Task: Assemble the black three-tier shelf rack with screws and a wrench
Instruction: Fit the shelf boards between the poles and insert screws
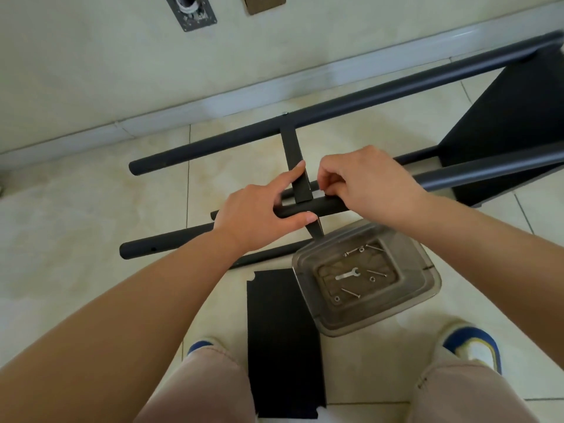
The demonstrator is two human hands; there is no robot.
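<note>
The black rack lies on its side on the tiled floor, its long far pole (335, 108) running from left to upper right. A flat black crossbar (293, 154) joins that pole to a nearer pole (323, 207). My left hand (256, 218) grips the nearer pole, thumb under it and index finger stretched along the crossbar. My right hand (366, 181) pinches something small at the joint beside the crossbar; the item itself is hidden. A clear plastic tray (427, 288) holds a small silver wrench (348, 273), screws and nuts.
A loose black shelf panel (283, 340) lies on the floor between my feet. Another black panel (512, 123) is fixed to the poles at the right. One more pole (171, 242) lies at lower left. The wall and skirting run along the back.
</note>
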